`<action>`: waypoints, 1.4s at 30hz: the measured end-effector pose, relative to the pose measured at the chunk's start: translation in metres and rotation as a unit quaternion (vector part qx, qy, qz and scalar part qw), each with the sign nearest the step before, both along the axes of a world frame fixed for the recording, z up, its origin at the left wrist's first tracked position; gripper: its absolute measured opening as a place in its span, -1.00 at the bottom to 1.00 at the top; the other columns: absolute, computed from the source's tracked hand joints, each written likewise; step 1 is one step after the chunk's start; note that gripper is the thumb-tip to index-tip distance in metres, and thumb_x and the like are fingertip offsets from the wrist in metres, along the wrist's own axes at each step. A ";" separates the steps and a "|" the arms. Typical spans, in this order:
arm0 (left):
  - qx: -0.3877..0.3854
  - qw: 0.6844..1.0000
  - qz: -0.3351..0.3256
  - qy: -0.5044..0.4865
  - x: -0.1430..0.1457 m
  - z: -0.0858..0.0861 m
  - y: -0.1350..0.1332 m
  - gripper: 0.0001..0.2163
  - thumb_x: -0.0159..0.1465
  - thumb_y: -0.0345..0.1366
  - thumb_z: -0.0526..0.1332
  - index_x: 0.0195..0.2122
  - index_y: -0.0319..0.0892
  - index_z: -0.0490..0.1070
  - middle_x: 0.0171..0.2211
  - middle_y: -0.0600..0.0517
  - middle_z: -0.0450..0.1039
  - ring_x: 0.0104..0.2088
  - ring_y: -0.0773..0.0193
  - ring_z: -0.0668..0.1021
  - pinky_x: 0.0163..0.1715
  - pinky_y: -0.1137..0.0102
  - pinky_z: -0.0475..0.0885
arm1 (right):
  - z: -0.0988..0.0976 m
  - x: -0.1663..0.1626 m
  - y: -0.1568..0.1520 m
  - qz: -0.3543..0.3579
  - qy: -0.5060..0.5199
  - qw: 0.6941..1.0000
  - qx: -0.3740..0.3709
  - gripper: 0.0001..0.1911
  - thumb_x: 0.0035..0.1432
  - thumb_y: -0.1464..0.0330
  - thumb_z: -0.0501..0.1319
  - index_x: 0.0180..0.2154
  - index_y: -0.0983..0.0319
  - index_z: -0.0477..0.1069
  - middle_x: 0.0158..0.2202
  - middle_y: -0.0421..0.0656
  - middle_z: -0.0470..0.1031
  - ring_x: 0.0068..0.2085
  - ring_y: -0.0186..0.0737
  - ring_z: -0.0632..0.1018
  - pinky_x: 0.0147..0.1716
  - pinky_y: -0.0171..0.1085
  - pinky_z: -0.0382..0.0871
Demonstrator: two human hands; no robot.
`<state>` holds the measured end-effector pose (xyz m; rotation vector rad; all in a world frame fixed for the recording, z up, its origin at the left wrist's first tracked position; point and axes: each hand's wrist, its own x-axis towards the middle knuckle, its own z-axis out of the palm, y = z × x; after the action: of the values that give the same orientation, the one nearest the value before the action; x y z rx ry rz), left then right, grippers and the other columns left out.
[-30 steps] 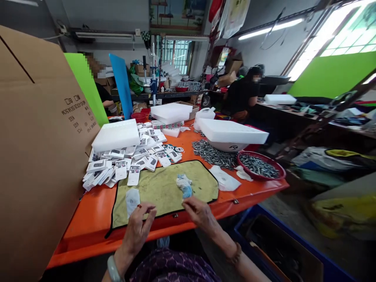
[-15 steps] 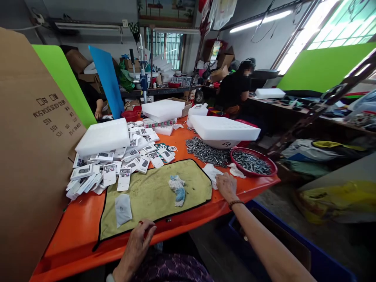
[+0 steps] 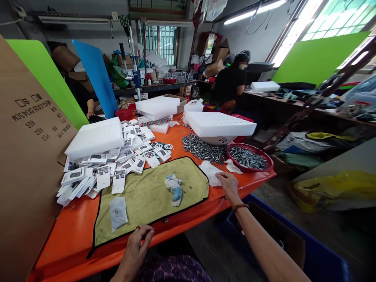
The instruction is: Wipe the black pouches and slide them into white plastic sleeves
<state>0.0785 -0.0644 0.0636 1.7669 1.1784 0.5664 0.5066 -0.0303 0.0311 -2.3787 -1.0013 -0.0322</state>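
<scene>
Right hand (image 3: pixel 230 185) has shifted from the yellow mat (image 3: pixel 145 199)'s front edge to the white pouch (image 3: pixel 209 172) just off its right side.
Can't tell if the fingers actually pinch it. Left hand (image 3: pixel 136 247) sits loosely curled, nothing visible in it, by the mat's front edge, probably parked out of the way. Printed pouch (image 3: pixel 118 215) and blue-white cloth (image 3: pixel 174 189) lie on the mat, decent sliding room between them.

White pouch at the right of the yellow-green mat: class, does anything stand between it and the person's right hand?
Nothing visible does: the right hand has its fingertips at the edge of the white pouch. The crumpled white piece lies beyond the hand, not between them.
</scene>
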 end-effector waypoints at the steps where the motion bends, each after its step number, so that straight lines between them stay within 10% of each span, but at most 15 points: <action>1: -0.019 1.000 0.003 -0.005 0.002 0.001 0.002 -0.64 0.29 0.02 0.04 -0.31 -0.14 0.46 -0.36 -0.03 0.49 -0.30 0.18 0.51 -0.20 0.32 0.40 | 0.004 -0.009 -0.006 0.011 0.013 0.999 0.031 -0.68 0.07 0.25 0.08 -0.36 0.29 0.54 -0.29 -0.04 0.53 -0.27 -0.13 0.48 -0.27 -0.22 0.30; 6: -0.164 0.978 0.004 -0.130 0.026 0.010 0.012 -0.48 0.12 0.18 0.18 -0.20 -0.22 0.45 -0.23 -0.12 0.52 -0.16 0.10 0.52 -0.09 0.27 0.39 | 0.033 -0.105 -0.031 0.128 0.029 0.958 0.256 -0.76 0.07 0.19 0.19 -0.49 0.20 0.48 -0.23 -0.04 0.48 -0.11 -0.06 0.46 -0.04 -0.08 0.29; 10: -0.262 0.920 0.073 -0.284 0.049 0.021 0.018 -0.29 0.01 0.22 0.27 0.04 -0.21 0.31 0.04 -0.22 0.38 -0.01 0.09 0.48 -0.02 0.27 0.37 | 0.049 -0.189 -0.041 0.225 0.075 0.929 0.285 -0.82 0.11 0.26 0.21 -0.48 0.17 0.45 -0.26 -0.07 0.47 -0.14 -0.07 0.46 -0.06 -0.05 0.29; 14: -0.269 0.889 0.133 -0.347 0.055 0.028 0.026 -0.42 0.01 0.14 0.32 -0.12 -0.24 0.39 -0.16 -0.12 0.47 -0.19 0.21 0.50 -0.19 0.37 0.37 | 0.045 -0.241 -0.045 0.302 0.112 0.900 0.294 -0.88 0.10 0.33 0.23 -0.47 0.16 0.46 -0.25 -0.07 0.48 -0.14 -0.07 0.46 -0.09 -0.06 0.30; 21: -0.244 0.890 0.160 -0.352 0.028 0.033 0.032 -0.58 -0.07 0.00 0.42 -0.41 -0.25 0.39 -0.51 0.11 0.38 -0.49 0.42 0.35 -0.42 0.48 0.25 | 0.034 -0.258 -0.035 0.359 0.304 0.852 0.229 -0.77 0.01 0.21 0.30 -0.27 0.15 0.46 -0.16 -0.06 0.47 -0.11 -0.06 0.47 -0.10 -0.07 0.34; 24: -0.267 0.888 0.122 -0.354 0.018 0.039 0.030 -0.59 -0.05 -0.01 0.42 -0.41 -0.25 0.38 -0.50 0.10 0.39 -0.49 0.42 0.37 -0.40 0.48 0.26 | 0.040 -0.251 -0.025 0.333 0.497 0.787 0.151 -0.48 -0.03 0.07 0.30 -0.06 0.17 0.36 -0.13 -0.05 0.47 -0.19 -0.12 0.50 -0.24 -0.17 0.40; 28: -0.250 0.912 0.083 -0.314 0.009 0.041 0.026 -0.61 0.00 0.01 0.38 -0.43 -0.26 0.41 -0.53 0.09 0.38 -0.49 0.40 0.35 -0.41 0.47 0.24 | 0.050 -0.254 -0.022 0.365 0.607 0.704 0.053 -0.56 -0.07 0.00 0.33 -0.33 0.22 0.42 -0.45 -0.21 0.44 -0.41 -0.27 0.44 -0.41 -0.29 0.33; 35: -0.128 0.967 0.114 -0.190 -0.001 0.036 0.020 -0.64 0.09 -0.01 0.28 -0.44 -0.27 0.54 -0.52 0.04 0.43 -0.47 0.33 0.38 -0.43 0.44 0.23 | 0.047 -0.268 -0.032 0.383 0.547 0.743 0.047 -0.47 -0.07 -0.11 0.25 -0.58 0.22 0.26 -0.62 -0.30 0.20 -0.52 -0.36 0.24 -0.50 -0.33 0.15; 42: -0.241 0.867 0.216 -0.379 0.008 0.030 0.014 -0.63 -0.16 -0.11 0.47 -0.58 -0.23 0.32 -0.65 0.16 0.31 -0.59 0.47 0.29 -0.50 0.50 0.19 | 0.035 -0.264 -0.034 0.436 0.415 0.798 0.026 -0.44 0.09 -0.09 0.09 -0.64 0.20 0.05 -0.60 -0.30 0.03 -0.51 -0.37 0.16 -0.51 -0.33 0.02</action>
<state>0.0862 -0.0501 0.0936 0.7154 1.0079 1.0102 0.2426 -0.0647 0.0664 -1.3695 -1.4362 1.1839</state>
